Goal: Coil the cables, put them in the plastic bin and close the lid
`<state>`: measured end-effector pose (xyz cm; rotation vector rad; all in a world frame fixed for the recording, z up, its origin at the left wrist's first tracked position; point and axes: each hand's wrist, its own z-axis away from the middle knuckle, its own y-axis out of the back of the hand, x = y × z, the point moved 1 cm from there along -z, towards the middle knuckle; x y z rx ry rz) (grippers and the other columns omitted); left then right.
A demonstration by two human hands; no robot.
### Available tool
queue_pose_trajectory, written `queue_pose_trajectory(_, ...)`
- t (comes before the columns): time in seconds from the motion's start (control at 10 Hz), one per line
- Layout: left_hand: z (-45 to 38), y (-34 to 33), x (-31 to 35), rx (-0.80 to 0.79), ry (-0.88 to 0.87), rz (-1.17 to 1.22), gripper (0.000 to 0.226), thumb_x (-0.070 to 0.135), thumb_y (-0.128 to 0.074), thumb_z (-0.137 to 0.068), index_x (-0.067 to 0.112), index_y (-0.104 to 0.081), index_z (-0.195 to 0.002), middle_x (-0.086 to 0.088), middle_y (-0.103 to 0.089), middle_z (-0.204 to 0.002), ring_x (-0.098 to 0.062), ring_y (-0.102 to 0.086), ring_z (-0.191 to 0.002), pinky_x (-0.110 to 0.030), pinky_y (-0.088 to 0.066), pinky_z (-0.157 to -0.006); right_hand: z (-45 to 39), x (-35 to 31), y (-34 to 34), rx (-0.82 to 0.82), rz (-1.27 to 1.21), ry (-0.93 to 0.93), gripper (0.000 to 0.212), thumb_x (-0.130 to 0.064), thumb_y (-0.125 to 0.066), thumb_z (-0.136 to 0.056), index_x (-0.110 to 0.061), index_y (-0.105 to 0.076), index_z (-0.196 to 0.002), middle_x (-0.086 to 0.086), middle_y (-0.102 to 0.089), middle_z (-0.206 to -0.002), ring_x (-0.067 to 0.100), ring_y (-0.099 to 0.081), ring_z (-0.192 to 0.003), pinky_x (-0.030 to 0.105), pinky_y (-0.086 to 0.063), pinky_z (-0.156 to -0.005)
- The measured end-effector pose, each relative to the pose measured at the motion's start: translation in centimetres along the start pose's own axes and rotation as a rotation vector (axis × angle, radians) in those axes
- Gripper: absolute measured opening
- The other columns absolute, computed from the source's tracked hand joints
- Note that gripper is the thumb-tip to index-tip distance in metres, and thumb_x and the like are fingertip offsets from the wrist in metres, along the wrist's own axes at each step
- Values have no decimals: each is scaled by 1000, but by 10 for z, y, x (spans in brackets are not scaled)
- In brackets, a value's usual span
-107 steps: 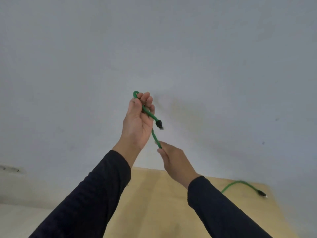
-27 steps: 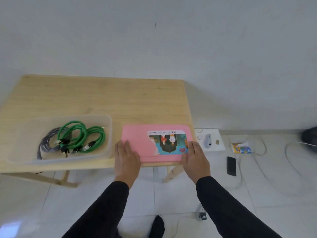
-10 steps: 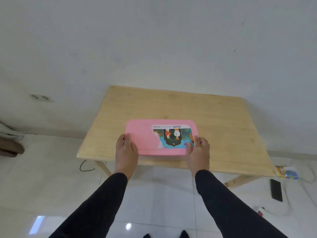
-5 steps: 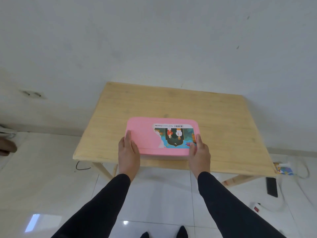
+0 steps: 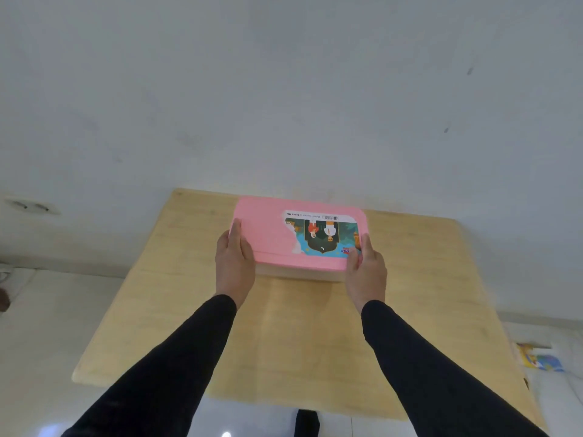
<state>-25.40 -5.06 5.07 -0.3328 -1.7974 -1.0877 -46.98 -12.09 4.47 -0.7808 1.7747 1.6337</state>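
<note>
On the wooden table, toward its far edge by the wall, the plastic bin sits under its pink lid. The left hand and right hand clasp the lid's two short ends, fingers curled over its edges.

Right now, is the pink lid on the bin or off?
On. The pink lid covers the bin, both hands at its ends. Whether it has clicked shut, cannot tell.

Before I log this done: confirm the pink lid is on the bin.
Yes, the pink lid covers the bin, both hands at its ends.
</note>
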Motion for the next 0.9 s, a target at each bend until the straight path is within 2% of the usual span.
queue_pose_trajectory(0.2, -59, -27, 10, -5, 33, -5, 45, 18, -32, -99, 17, -30, -145, -12, -42, -135, -22, -44, -118, -23, -29, -97, -62, -1, -16, -34, 21, -1, 42, -26, -37, -96, -22, -33, -137, 19, -54, -105, 21, -45, -85, 27, -37, -78)
queue_pose_trajectory(0.4, -90, -40, 2, -38, 48, -9, 45, 18, -32, -99, 17, -30, -144, -11, -41, -137, -22, -45, -119, -28, -33, -102, -87, -5, -30, -49, 57, -1, 42, -27, -38, -96, -21, -32, -138, 18, -53, -108, 18, -43, -86, 24, -36, -76)
queue_pose_trajectory(0.6, -98, -42, -6, -83, 43, -30, 45, 18, -31, -100, 20, -27, -145, -9, -42, -134, -8, -39, -107, -21, -30, -92, -89, -6, -41, 8, 65, -10, 46, -23, -42, -96, -19, -31, -141, 19, -51, -114, 26, -53, -98, 24, -37, -79)
queue_pose_trajectory(0.8, -102, -38, -8, -147, 35, -29, 46, 22, -29, -100, 21, -25, -146, -9, -38, -139, -10, -40, -113, -21, -29, -95, -93, -11, -36, -55, 68, -21, 44, -23, -43, -95, -24, -34, -138, 19, -51, -114, 28, -53, -98, 25, -38, -79)
queue_pose_trajectory(0.9, -93, -21, -5, -115, 94, 50, 47, 22, -32, -99, 16, -26, -145, -10, -32, -144, -19, -36, -128, -23, -26, -100, -75, -17, -19, -61, 85, 9, 50, -25, -42, -95, -29, -25, -142, 16, -32, -140, 27, -39, -127, 30, -39, -95)
